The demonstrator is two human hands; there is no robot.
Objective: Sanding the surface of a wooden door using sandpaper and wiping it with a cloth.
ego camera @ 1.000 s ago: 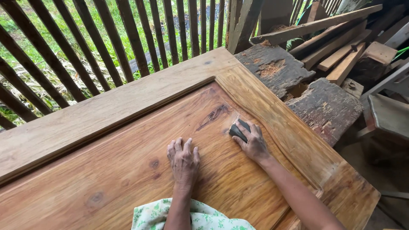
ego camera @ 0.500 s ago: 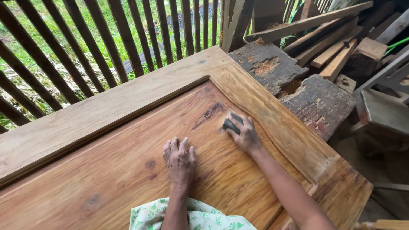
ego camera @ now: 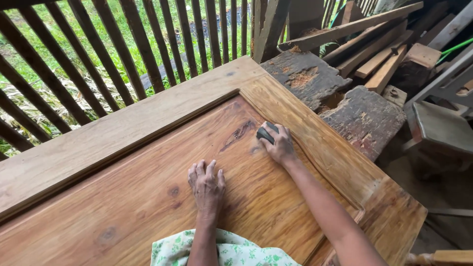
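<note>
A large wooden door panel [ego camera: 123,197] with a raised frame lies flat before me. My right hand [ego camera: 280,145] presses a small dark sanding pad [ego camera: 266,133] onto the recessed panel near its far right corner, beside a dark knot [ego camera: 239,133]. Flat on the panel's middle rests my left hand [ego camera: 207,186], palm down, fingers slightly apart, holding nothing.
Dark wooden slats [ego camera: 123,54] form a railing behind the door, with grass beyond. Rough weathered slabs [ego camera: 364,118] and stacked timber planks [ego camera: 379,54] lie to the right. A grey stool-like piece [ego camera: 438,128] stands at far right. Green floral cloth [ego camera: 231,251] shows at the bottom.
My right hand has slid the dark pad further away toward the panel's far right corner. The left hand has stayed in place on the panel.
</note>
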